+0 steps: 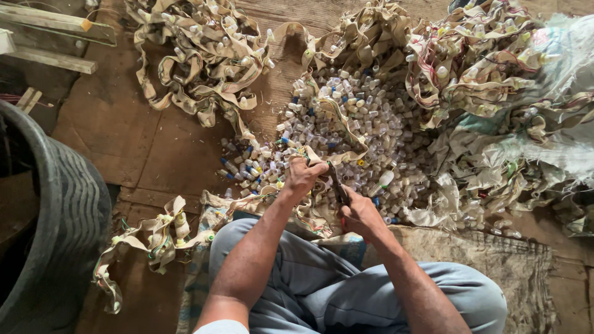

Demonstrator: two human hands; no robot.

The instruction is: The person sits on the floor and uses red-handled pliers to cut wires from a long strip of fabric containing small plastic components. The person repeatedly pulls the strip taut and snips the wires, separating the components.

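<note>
My left hand is closed around a beige fabric strip with coloured wires and small plastic caps fixed to it. The strip trails down to the left across my knee. My right hand grips a dark cutting tool with red handles, its blades pointing up toward the strip just beside my left fingers. Right in front of both hands lies a heap of small clear, white and blue plastic pieces.
Tangled piles of the same beige strips lie at the back left and right. A loose strip rests on the brown floor at my left. A large dark tub stands at the far left. Wooden planks are at the top left.
</note>
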